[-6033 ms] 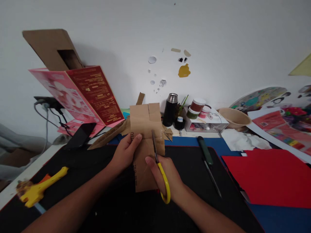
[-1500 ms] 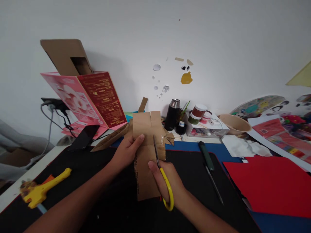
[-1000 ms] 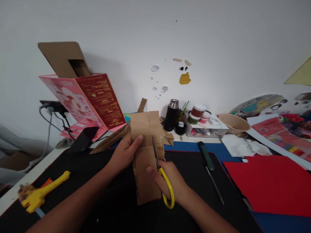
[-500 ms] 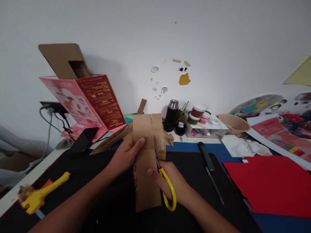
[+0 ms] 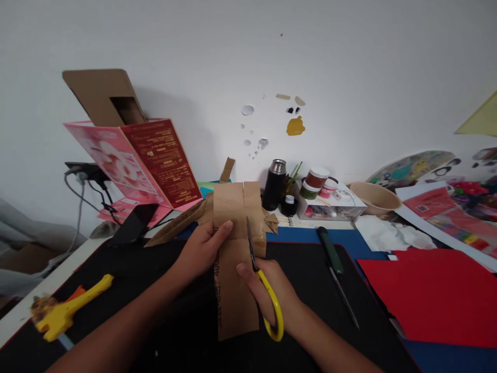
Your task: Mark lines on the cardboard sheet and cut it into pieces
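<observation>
Head cam, qty 1: faces fwd/down, close over blk desk mat (image 5: 303,269), 6 o'clock; wall (image 5: 202,41) farther, 12 o'clock.

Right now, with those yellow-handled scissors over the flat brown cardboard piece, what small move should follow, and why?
Perhaps a gentle closing squeeze of the yellow-handled metal scissors by the right hand: their visible blade lies over the flat brown cardboard piece, pointing toward the far edge, while the left hand grips the cardboard's left side.
</observation>
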`<state>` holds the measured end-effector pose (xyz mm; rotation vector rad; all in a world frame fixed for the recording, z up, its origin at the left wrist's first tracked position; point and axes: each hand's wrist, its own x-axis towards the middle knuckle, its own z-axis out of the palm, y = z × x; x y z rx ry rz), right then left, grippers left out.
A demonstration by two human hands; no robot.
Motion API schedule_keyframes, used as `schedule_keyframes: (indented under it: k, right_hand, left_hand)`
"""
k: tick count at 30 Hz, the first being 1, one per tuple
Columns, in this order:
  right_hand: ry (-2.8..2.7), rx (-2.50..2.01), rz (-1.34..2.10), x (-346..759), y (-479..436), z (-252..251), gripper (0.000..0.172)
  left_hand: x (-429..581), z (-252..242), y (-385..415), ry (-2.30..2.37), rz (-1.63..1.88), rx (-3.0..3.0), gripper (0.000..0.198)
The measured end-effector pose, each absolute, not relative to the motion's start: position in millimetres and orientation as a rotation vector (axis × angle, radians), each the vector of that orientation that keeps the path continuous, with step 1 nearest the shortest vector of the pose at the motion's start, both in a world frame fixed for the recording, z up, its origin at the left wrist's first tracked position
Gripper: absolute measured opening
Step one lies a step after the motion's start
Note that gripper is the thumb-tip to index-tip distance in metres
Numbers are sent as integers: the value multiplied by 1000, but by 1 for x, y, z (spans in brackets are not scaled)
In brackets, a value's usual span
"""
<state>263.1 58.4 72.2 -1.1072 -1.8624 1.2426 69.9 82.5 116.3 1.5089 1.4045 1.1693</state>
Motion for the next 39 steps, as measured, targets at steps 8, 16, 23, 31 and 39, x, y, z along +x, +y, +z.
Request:
schedule_keyframes:
  k: [8, 16, 23, 31, 39]
  right_hand:
    - [-1835, -1108, 1252, 261, 55, 73, 70]
    - [-1801, -1121, 1299, 258, 53, 71, 74]
    - [-1785, -1107, 1301, 257, 52, 67, 73]
    - [-1825, -1113, 1213, 256, 52, 65, 72]
    - [-1791, -1105, 1234, 254, 50, 61, 73]
  left_hand:
    - [72, 114, 81, 1395, 1215, 1451, 54]
    - [75, 111, 80, 1362, 1249, 1330, 64]
    - [74, 110, 81, 1355, 1255, 1340, 59]
    - [75, 111, 80, 1371, 1234, 1309, 65]
    - [75, 109, 80, 1339, 1273, 1335, 57]
